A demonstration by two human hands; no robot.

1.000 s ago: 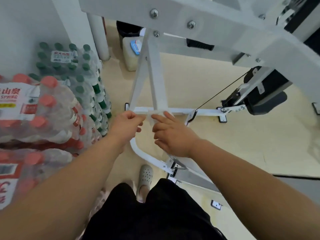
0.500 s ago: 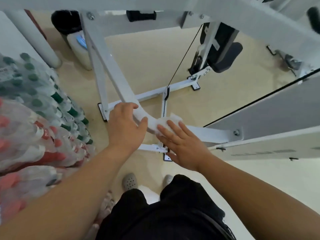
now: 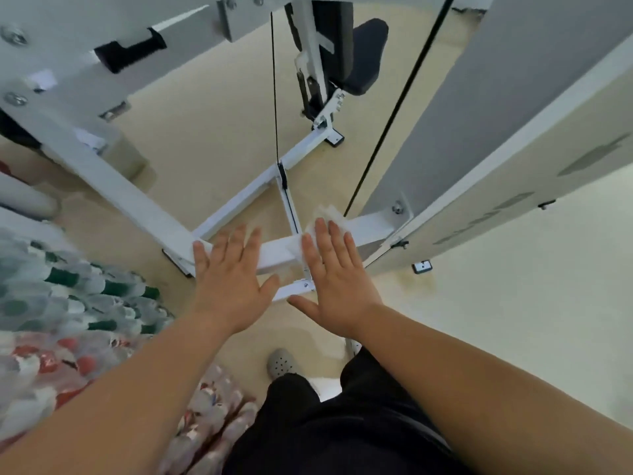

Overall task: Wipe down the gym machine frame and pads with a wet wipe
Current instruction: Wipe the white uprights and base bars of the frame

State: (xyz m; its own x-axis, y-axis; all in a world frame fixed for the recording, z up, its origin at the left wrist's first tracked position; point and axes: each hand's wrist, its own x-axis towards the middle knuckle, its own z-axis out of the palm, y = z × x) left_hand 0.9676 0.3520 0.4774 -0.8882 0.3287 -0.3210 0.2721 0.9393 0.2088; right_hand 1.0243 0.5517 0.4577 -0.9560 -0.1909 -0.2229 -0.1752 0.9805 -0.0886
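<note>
Head view shows the right hand [image 3: 334, 269] flat, fingers straight, pressing the white wet wipe [image 3: 325, 217] onto the white frame bar [image 3: 277, 250]. Just beside it, the left hand [image 3: 229, 269] lies spread on the same bar, holding nothing.

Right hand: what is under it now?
A white wet wipe lies under the right hand, pressed flat on the white frame bar. Its edges show past the fingertips; how far it reaches under the palm is covered.
</note>
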